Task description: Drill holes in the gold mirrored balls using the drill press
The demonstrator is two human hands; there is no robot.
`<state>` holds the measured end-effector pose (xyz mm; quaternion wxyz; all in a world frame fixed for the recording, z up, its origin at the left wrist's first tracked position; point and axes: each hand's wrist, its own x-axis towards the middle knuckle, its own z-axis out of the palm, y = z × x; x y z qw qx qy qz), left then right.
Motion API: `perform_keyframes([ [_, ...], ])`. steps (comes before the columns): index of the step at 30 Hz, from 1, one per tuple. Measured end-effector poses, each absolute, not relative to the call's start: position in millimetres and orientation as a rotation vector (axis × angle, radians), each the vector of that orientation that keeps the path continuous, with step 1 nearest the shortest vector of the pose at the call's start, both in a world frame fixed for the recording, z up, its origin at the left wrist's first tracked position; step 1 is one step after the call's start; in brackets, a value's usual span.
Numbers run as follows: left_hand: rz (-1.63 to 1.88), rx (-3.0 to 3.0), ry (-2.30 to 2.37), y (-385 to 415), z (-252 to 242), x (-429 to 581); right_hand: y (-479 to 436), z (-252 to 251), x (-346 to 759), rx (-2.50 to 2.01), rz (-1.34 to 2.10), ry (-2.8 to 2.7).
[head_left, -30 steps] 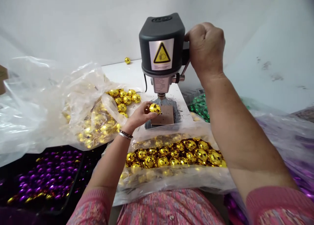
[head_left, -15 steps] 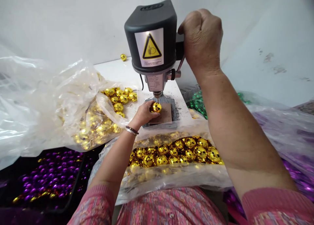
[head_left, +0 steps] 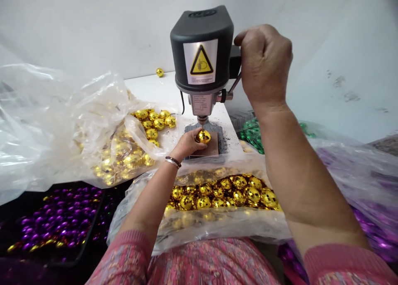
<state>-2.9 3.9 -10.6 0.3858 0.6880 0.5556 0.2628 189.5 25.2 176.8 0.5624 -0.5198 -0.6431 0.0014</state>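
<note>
A shiny gold faceted ball [head_left: 204, 136] is gripped between the thumb and fingers of my left hand [head_left: 188, 143]. It rests over a small brown board [head_left: 212, 148] on the grey base of a small drill press [head_left: 202, 49]. The drill bit [head_left: 203, 126] points straight down at the top of the ball; whether it has entered the ball I cannot tell. Up at the right of the black motor housing, my right hand [head_left: 266, 65] is closed around the feed lever [head_left: 235, 83], whose grip is hidden in the fist.
Gold balls [head_left: 157, 123] spill from a clear plastic bag [head_left: 93, 107] at left. Another bag of gold balls [head_left: 217, 194] lies in front of me. A black tray [head_left: 93, 223] holds purple balls. Green pieces [head_left: 252, 134] and purple ones [head_left: 381, 235] lie at right. One gold ball [head_left: 159, 72] sits at the back.
The view has shifted slightly, so the press and both hands sit further right in the picture. My right fist is a little lower; my left hand still holds the ball under the bit.
</note>
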Motion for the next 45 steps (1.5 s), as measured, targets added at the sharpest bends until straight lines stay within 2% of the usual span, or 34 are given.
perform_keyframes([
  [8,0.678,1.779,1.419,0.2,-10.2,-1.3,-32.0,140.6,184.3,-1.094,-0.051,-1.508],
  [18,0.692,1.757,1.427,-5.1,-6.1,1.2,-42.7,95.2,189.7,-1.155,-0.206,-1.543],
  [28,0.714,1.735,1.428,-9.4,-3.5,1.1,-36.9,71.3,194.4,-0.915,-0.439,-1.584],
  [45,0.853,1.645,1.196,-8.1,-19.0,-2.6,-41.2,56.1,188.0,-0.91,-0.507,-1.521],
])
